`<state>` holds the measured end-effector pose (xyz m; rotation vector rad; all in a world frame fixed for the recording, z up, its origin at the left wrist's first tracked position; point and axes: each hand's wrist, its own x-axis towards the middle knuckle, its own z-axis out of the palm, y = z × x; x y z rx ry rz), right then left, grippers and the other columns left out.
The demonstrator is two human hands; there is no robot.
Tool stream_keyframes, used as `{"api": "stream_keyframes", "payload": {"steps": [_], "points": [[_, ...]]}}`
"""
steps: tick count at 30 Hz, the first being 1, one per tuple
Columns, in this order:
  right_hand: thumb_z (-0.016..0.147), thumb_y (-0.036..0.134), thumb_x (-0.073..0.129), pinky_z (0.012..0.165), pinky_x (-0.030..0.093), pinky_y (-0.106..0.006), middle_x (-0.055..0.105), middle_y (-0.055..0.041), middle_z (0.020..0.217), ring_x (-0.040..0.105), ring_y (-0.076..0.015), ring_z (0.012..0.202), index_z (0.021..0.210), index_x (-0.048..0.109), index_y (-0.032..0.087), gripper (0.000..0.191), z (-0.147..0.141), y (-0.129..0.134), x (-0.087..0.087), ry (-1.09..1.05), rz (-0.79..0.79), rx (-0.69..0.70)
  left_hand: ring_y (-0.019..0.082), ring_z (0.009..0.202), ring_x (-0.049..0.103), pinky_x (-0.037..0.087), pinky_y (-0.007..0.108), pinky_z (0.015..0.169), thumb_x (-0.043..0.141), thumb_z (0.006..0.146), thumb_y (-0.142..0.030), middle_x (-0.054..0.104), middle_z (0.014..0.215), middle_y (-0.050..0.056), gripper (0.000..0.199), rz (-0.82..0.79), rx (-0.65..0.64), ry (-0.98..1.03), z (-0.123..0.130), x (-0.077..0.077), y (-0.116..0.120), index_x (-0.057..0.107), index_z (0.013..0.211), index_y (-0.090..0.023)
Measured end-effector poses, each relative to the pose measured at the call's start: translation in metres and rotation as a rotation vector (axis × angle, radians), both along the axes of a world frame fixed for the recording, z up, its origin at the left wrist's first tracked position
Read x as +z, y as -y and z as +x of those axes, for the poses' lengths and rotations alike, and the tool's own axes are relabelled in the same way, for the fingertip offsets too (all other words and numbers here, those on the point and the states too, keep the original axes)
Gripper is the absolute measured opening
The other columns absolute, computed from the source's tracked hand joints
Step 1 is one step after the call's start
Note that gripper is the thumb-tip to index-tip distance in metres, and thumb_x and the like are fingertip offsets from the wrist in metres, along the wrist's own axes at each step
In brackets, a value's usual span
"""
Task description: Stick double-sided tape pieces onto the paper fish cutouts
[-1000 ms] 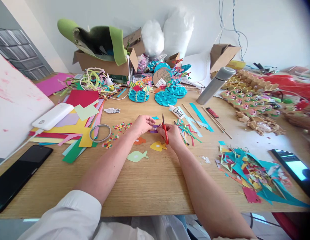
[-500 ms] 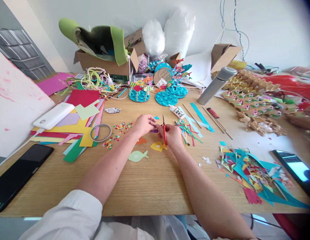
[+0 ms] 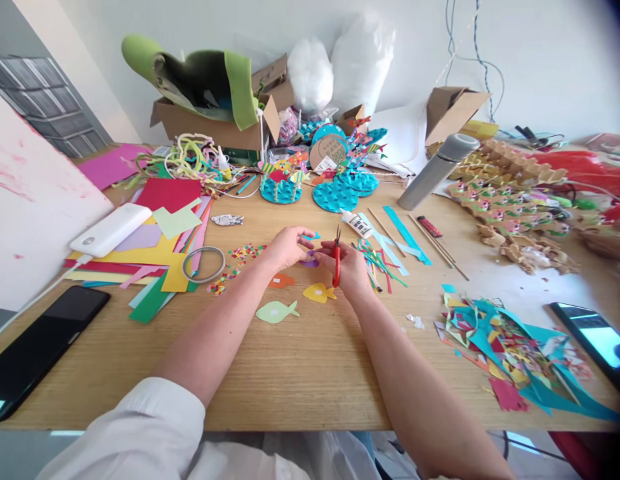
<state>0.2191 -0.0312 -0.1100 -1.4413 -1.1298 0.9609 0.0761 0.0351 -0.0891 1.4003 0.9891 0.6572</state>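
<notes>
While I watch from a distance through the 1 head camera, both hands stand close together over the middle of the bench [image 3: 300, 380], with a purple paper piece [image 3: 310, 259] between them. Left hand [image 3: 290, 248]: thumb and finger pinched on the purple piece. Right hand [image 3: 349, 268]: closed around red-handled scissors [image 3: 337, 265], whose dark blades point up and away from the wearer; its fingertips reach the piece from the right. The outline of the purple piece is largely hidden by the fingers, so I cannot be sure of its shape.

Nearer the wearer, I count 3 fish cutouts lying flat, each with a small white patch: an orange fish [image 3: 281, 281], a yellow fish [image 3: 319, 292] and a pale green fish [image 3: 277, 311]. Just beyond the fingers lies a blue paper piece [image 3: 315, 235], partly covered.

To the left of the hands I note scattered paper dots [image 3: 246, 251], a tape roll [image 3: 210, 277] and stacked coloured sheets [image 3: 167, 195]. To the right lie thin paper strips [image 3: 383, 267] and, just beyond them, a white glue bottle [image 3: 357, 224]; farther right, near the front edge, is a heap of paper scraps [image 3: 505, 350]. At the rear, a grey flask [image 3: 435, 173] appears tilted to the right of blue textured bases [image 3: 334, 197].
</notes>
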Motion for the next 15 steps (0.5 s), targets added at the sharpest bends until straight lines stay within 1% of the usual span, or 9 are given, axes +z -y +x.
{"api": "stream_keyframes", "payload": {"steps": [3,5,9,12,15], "points": [[0.056,0.043,0.081,0.075,0.055,-0.034,0.071,-0.0121,0.100,0.068,-0.0225,0.088,0.102,0.060,0.015,0.057,0.0014,-0.0020,-0.0043,0.017,0.028,-0.077,0.016,0.075,0.066,0.057,0.032,0.071,0.073,0.059,0.007,0.068,0.085,0.006,0.049,0.004,-0.023,-0.001,-0.0004,0.0018,0.0004,0.064,0.103,-0.013],[0.054,0.041,0.082,0.075,0.055,-0.034,0.070,-0.0124,0.102,0.068,-0.0223,0.089,0.104,0.059,0.015,0.061,0.0017,-0.0022,-0.0042,0.014,0.033,-0.088,0.016,0.076,0.066,0.056,0.031,0.070,0.072,0.060,0.007,0.068,0.085,0.006,0.048,0.009,-0.036,-0.003,-0.0005,0.0023,-0.0001,0.064,0.104,-0.013],[0.057,0.040,0.079,0.065,0.053,-0.032,0.071,-0.0073,0.081,0.068,-0.0200,0.072,0.097,0.061,0.014,0.051,-0.0009,-0.0010,0.0004,-0.010,-0.021,0.043,0.016,0.073,0.066,0.056,0.030,0.067,0.075,0.058,0.005,0.069,0.088,0.007,0.048,0.039,-0.059,-0.042,0.0009,-0.0006,-0.0022,0.065,0.102,-0.013],[0.058,0.041,0.077,0.063,0.052,-0.031,0.070,-0.0057,0.074,0.066,-0.0193,0.067,0.094,0.062,0.014,0.048,-0.0011,-0.0008,0.0012,0.035,-0.039,0.034,0.017,0.074,0.067,0.055,0.029,0.067,0.075,0.056,0.004,0.070,0.089,0.007,0.049,0.071,-0.070,-0.081,0.0036,-0.0060,-0.0033,0.066,0.101,-0.013],[0.063,0.039,0.072,0.066,0.051,-0.032,0.071,-0.0072,0.079,0.066,-0.0202,0.069,0.097,0.063,0.015,0.043,0.0037,-0.0019,-0.0026,0.148,-0.035,-0.005,0.019,0.080,0.067,0.054,0.029,0.072,0.077,0.057,0.001,0.070,0.101,0.010,0.053,0.106,-0.059,-0.109,0.0039,-0.0059,-0.0026,0.066,0.106,-0.015]]}}
